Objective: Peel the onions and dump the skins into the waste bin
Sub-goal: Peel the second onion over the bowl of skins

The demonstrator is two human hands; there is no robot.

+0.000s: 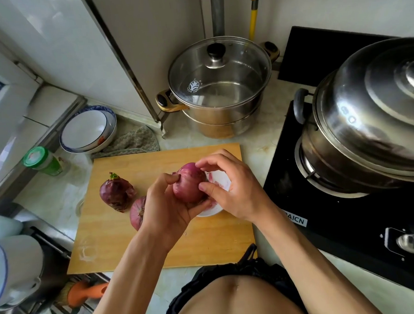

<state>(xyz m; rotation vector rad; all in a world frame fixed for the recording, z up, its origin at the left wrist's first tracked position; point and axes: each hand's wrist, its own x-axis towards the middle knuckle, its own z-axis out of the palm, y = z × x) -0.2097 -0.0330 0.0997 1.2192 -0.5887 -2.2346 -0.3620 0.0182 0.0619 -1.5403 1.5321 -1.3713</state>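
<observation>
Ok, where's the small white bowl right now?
In the head view, the white bowl sits on the right part of the wooden cutting board, mostly hidden beneath the right hand and the held onion.

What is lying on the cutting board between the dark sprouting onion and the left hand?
Head view: another red onion, partly hidden behind the left hand, lies beside the sprouting onion.

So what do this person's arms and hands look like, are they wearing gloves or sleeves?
No gloves or sleeves show. The left hand and right hand are bare, as are both forearms up to the frame's edge. No rings, watch or bracelets are visible. The only clothing in view is a dark garment at the waist.
</observation>
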